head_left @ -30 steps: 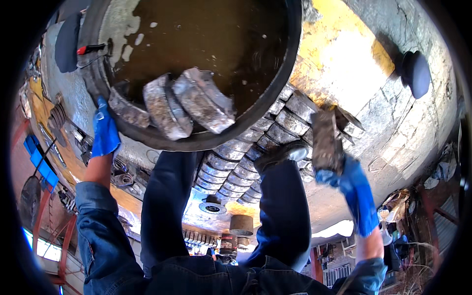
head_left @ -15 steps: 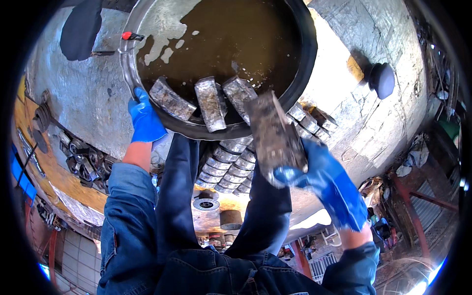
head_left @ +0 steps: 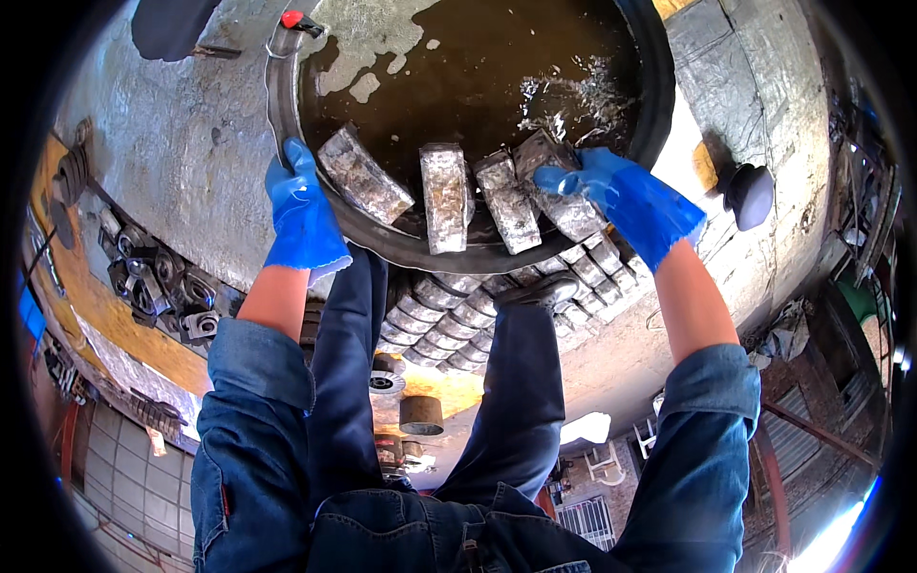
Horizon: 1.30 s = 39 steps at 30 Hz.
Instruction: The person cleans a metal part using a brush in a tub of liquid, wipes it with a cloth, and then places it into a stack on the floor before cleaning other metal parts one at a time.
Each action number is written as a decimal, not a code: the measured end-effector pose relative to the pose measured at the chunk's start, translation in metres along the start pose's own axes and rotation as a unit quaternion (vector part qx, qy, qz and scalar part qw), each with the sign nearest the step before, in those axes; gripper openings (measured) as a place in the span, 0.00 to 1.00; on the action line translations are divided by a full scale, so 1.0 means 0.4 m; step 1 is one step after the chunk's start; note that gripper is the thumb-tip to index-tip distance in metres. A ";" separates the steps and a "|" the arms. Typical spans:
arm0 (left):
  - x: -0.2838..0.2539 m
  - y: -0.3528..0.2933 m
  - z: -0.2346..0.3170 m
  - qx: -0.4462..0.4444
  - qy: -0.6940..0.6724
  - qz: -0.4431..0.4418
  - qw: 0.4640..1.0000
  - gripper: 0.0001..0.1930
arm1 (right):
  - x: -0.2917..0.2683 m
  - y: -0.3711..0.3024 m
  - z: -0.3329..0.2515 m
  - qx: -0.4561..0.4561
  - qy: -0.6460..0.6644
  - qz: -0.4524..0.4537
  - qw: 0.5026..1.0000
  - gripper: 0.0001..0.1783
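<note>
A round black tub [head_left: 657,91] of murky brown water lies in front of me. My left hand [head_left: 304,215], in a blue rubber glove, is closed on its left rim. My right hand [head_left: 616,196], gloved the same way, is closed on a worn, slightly curved metal block [head_left: 576,216] that rests tilted across the near right rim. Left of it, similar blocks lean on the near rim: one block [head_left: 506,202] right beside it, a second block [head_left: 444,199] mid-rim, and a third block [head_left: 365,175] nearest my left hand. The held block's far end touches the water.
Below the tub, rows of stacked metal blocks [head_left: 420,320] stand on the floor between and beside my legs. A red-handled tool [head_left: 298,21] sits on the far left rim. Metal parts [head_left: 153,282] lie at left, a dark round object [head_left: 748,196] at right.
My right hand has carried the block forward and set it on the tub's near right rim. Bright splashes or froth now show in the water there. My left hand stays on the rim.
</note>
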State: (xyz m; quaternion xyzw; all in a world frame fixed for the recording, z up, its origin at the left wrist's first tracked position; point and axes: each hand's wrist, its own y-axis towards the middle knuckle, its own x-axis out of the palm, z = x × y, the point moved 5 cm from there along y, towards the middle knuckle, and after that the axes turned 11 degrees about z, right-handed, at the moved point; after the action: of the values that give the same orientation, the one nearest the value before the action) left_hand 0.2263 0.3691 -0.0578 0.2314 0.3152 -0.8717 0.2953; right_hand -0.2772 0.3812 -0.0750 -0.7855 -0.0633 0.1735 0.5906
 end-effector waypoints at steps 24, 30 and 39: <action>0.181 -0.409 0.207 0.467 0.100 -0.141 0.867 0.39 | -0.501 -0.267 0.561 -0.082 -0.163 0.399 0.898 0.40; 0.496 -0.637 0.221 0.560 0.259 -0.228 0.753 0.40 | -0.590 -0.127 1.319 0.218 0.163 0.396 0.877 0.32; 0.526 -0.614 0.188 0.640 0.253 -0.227 0.689 0.37 | -0.566 0.231 1.259 -0.080 -0.399 0.205 0.890 0.23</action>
State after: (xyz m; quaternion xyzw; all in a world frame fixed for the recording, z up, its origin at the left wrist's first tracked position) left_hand -0.1036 0.3936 -0.0282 0.4973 -0.2138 -0.8111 -0.2217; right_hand -0.6728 0.7414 -0.2399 -0.6905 -0.1450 0.5837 0.4018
